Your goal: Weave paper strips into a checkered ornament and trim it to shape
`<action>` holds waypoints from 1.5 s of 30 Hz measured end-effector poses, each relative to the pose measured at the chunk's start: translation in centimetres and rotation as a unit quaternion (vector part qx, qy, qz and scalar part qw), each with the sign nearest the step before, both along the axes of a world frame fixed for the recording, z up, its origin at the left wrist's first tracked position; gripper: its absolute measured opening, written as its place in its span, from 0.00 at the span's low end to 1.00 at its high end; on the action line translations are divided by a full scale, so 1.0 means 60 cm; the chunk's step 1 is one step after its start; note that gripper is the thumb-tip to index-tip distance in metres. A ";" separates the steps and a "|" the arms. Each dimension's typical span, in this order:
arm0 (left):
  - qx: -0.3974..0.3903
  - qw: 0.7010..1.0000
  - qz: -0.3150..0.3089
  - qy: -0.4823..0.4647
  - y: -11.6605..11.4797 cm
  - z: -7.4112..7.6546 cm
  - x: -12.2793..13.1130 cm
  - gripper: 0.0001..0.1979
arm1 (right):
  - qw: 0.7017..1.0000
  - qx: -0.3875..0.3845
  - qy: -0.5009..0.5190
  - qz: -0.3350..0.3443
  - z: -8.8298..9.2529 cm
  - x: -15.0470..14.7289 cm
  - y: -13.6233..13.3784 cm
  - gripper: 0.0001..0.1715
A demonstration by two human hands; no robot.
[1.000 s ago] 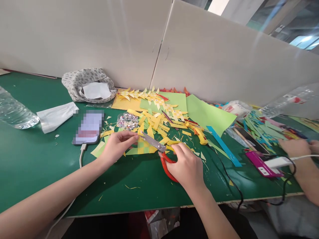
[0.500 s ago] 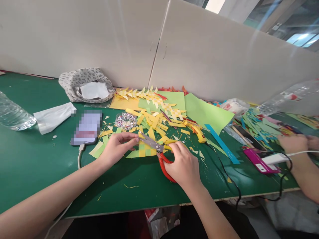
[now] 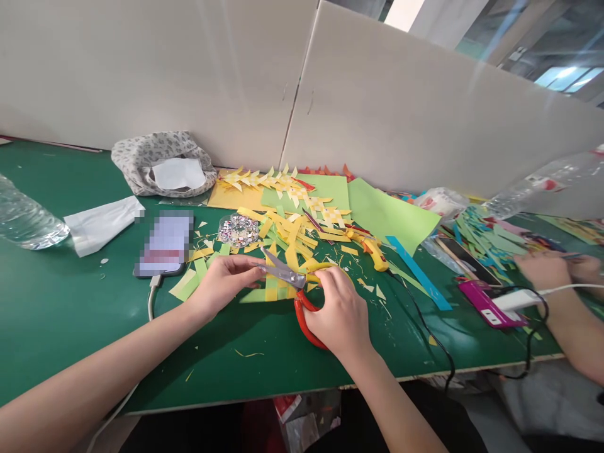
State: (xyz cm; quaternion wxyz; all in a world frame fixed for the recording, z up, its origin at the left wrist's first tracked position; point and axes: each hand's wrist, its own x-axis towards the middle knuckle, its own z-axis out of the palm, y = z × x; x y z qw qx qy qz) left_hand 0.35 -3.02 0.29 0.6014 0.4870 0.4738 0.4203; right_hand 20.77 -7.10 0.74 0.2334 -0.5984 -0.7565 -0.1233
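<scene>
My right hand [image 3: 337,311] is wrapped round the scissors [image 3: 309,308], which have red and yellow handles and silver blades. The blades point left, slightly parted, over a small woven piece of yellow and green paper strips [image 3: 278,291]. At the left edge of this piece my left hand [image 3: 226,280] has thumb and fingers pinched together close to the blade tips. What lies right between those fingertips is partly hidden, but it appears to be the paper. Loose yellow strips [image 3: 295,236] are heaped just behind the scissors.
Behind lie a braided yellow paper chain [image 3: 283,184] and a green sheet [image 3: 394,211]. Rhinestones [image 3: 238,230], a phone [image 3: 166,242] with its cable, and a cloth bag [image 3: 141,160] are left. A yellow glue gun [image 3: 372,251], magenta power bank [image 3: 488,302] and another person's hands [image 3: 542,270] are right.
The scissor blades have parted, and my right hand has shifted a little to the left. My left hand stays pinched at nearly the same place.
</scene>
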 end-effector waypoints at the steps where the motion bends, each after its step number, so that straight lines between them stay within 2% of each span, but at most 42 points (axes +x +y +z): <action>1: 0.003 1.000 -0.004 0.004 0.000 0.000 0.000 0.14 | 1.000 -0.008 -0.002 -0.002 0.000 0.000 0.000 0.15; 10: 0.017 0.999 -0.003 0.029 -0.004 0.007 0.001 0.12 | 1.000 -0.030 -0.003 -0.005 0.005 -0.004 -0.003 0.16; 15: 0.015 0.999 0.025 0.045 -0.003 0.007 -0.001 0.15 | 0.997 -0.004 0.009 -0.083 0.007 0.009 0.004 0.17; 18: -0.001 0.998 0.039 0.048 -0.002 0.009 -0.001 0.15 | 0.990 0.028 0.073 -0.121 0.009 0.019 0.008 0.18; 20: -0.011 0.998 0.044 0.047 -0.002 0.011 0.000 0.15 | 0.984 0.019 0.142 -0.102 0.010 0.021 0.009 0.17; 22: -0.017 0.998 0.046 0.046 -0.002 0.013 0.001 0.15 | 0.984 -0.008 0.168 -0.067 0.011 0.018 0.007 0.15; 26: -0.023 0.998 0.042 0.047 -0.001 0.013 0.002 0.14 | 0.996 0.007 0.086 -0.034 0.010 0.007 0.002 0.16; 29: -0.016 0.998 0.029 0.046 -0.003 0.012 0.003 0.13 | 0.998 -0.025 0.065 0.000 0.004 0.000 0.002 0.15; 34: 0.018 0.999 -0.009 0.048 -0.005 0.011 0.003 0.11 | 0.999 -0.039 -0.010 -0.006 -0.005 -0.007 0.002 0.15; 39: 0.009 0.999 -0.024 0.026 -0.005 0.010 0.001 0.12 | 0.998 -0.058 -0.032 0.008 -0.001 -0.002 0.001 0.15; 45: -0.029 0.999 -0.004 -0.014 -0.006 0.011 0.002 0.13 | 0.998 -0.028 -0.044 0.018 0.008 0.000 -0.003 0.19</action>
